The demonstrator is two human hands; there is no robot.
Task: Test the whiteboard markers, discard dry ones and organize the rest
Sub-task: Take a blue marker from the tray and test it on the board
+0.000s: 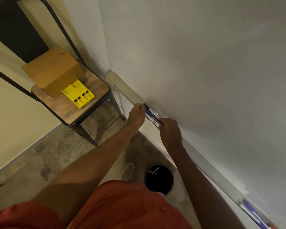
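A bunch of whiteboard markers with blue and white barrels lies along the whiteboard's tray. My left hand pinches the bunch at its far end. My right hand grips the near end. How many markers are in the bunch is hard to tell. More markers, blue and blurred, lie on the tray at the bottom right. The whiteboard fills the right side and shows no marks.
A black round bin stands on the floor under the tray with a marker inside. A metal chair at left carries a cardboard box and a yellow plastic holder. My shoe is beside the bin.
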